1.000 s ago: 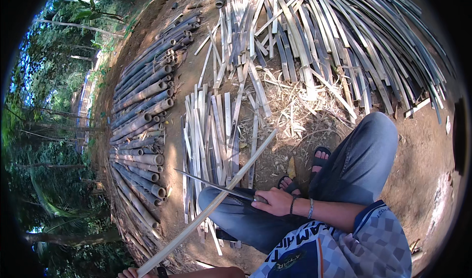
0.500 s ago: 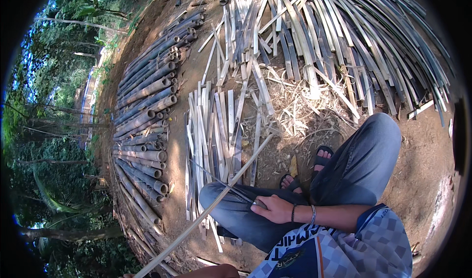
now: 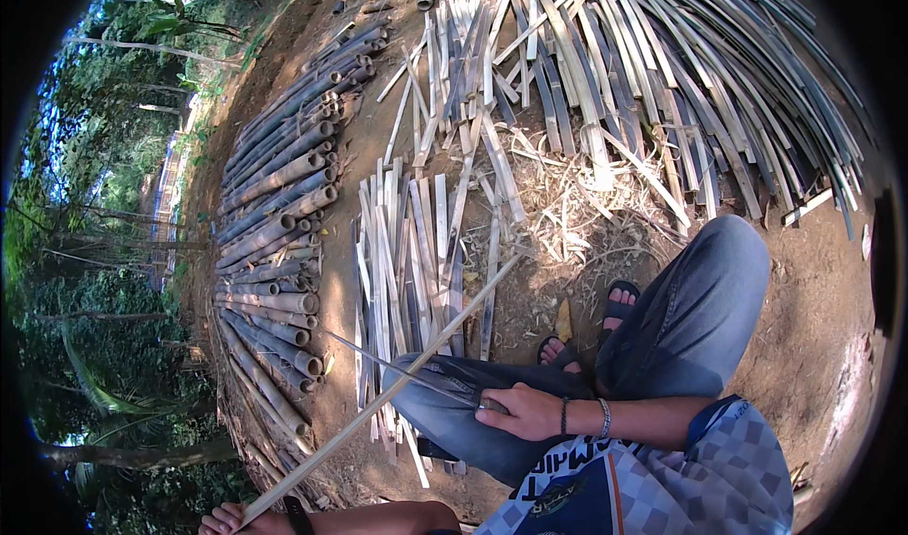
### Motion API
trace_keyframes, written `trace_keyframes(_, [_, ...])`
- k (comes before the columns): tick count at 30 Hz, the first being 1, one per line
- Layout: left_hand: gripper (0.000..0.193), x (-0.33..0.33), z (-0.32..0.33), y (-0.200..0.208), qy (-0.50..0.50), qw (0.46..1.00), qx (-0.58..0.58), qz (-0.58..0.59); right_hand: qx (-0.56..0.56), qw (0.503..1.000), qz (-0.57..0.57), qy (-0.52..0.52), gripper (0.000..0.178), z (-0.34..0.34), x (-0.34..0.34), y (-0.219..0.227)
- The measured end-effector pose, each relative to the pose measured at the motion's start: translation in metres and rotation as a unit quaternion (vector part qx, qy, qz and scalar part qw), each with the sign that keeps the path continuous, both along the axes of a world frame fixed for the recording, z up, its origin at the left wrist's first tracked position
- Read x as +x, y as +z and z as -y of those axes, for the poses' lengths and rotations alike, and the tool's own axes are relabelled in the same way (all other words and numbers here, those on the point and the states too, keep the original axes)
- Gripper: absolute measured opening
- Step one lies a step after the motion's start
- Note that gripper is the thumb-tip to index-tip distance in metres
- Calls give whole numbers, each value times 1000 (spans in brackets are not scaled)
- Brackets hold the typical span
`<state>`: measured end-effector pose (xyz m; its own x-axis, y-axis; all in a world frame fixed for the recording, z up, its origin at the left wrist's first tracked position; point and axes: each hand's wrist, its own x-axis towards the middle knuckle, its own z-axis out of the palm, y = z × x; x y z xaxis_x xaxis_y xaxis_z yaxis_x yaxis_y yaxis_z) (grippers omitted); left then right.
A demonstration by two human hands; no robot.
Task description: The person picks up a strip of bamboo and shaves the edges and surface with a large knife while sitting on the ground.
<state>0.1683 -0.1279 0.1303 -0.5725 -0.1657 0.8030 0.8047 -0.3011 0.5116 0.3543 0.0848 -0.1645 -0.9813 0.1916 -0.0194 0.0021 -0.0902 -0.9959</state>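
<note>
At the lower left my left hand (image 3: 223, 519) is closed around the near end of a long pale bamboo strip (image 3: 378, 402). The strip slants up and rightward across my left knee, its far end over the ground near the shavings. My right hand (image 3: 522, 412) rests above my lap, wrapped round the handle of a long thin-bladed knife (image 3: 445, 386). Its blade points up and to the left and crosses the strip near my knee. Whether the edge touches the strip I cannot tell.
Split bamboo slats (image 3: 383, 280) lie beside my left knee. A larger fan of slats (image 3: 700, 90) spreads at the far right, with curled shavings (image 3: 567, 204) before it. Whole bamboo poles (image 3: 284, 223) are stacked to the left. My sandalled feet (image 3: 560, 353) are on the dirt.
My left hand has come into view at the lower left with the strip, which has shifted slightly down and left. The knife blade has swung lower and further left along it.
</note>
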Motion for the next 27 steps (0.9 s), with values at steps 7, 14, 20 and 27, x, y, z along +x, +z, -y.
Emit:
trace_keyframes(7, [50, 1, -36, 9, -17, 1000, 3, -17, 20, 982, 135, -129, 48, -3, 9, -51])
trace_keyframes(14, [49, -5, -67, 22, -8, 1000, -11, -17, -3, 999, 41, 24, 43, -12, 7, 43])
trace_keyframes(20, [46, -27, -84, 29, -71, 997, -9, -29, 40, 964, 215, -154, 50, -24, -11, -31])
trace_keyframes(27, [45, -34, -97, 31, -42, 999, -7, -26, 7, 993, 42, -111, 50, -5, -24, 19])
